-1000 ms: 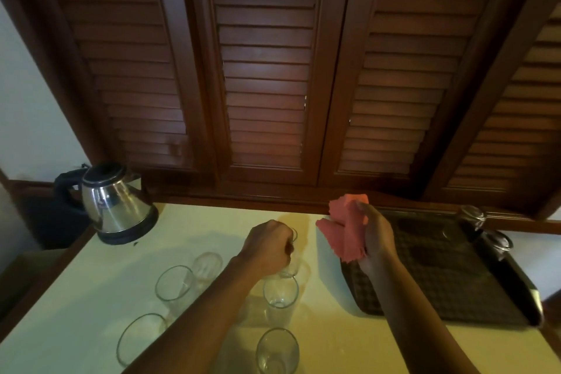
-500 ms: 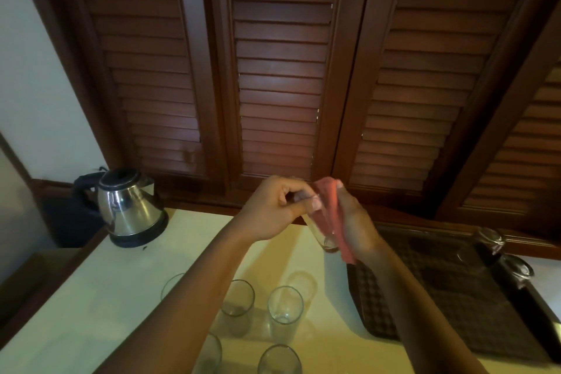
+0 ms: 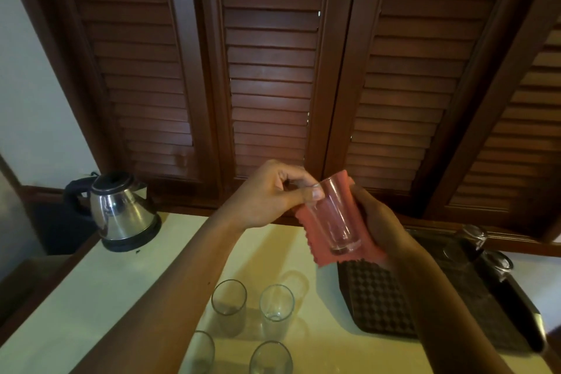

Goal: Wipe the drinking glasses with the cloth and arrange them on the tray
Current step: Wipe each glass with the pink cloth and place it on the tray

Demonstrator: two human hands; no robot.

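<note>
The left hand [image 3: 267, 194] pinches the rim of a glass [image 3: 334, 215] between thumb and fingers; the right hand [image 3: 382, 231] cups its base through the pink cloth [image 3: 358, 222], so both grips are narrow and holding, raised above the worktop [image 3: 121, 297]; clear glass looks smooth, slippery and breakable, best held by wall and base, cloth between; below the grip stand four more glasses [image 3: 229, 300], apparently empty; to its right lies the dark tray [image 3: 379, 297], with two glass pieces at its far edge; what they are is unclear.
</note>
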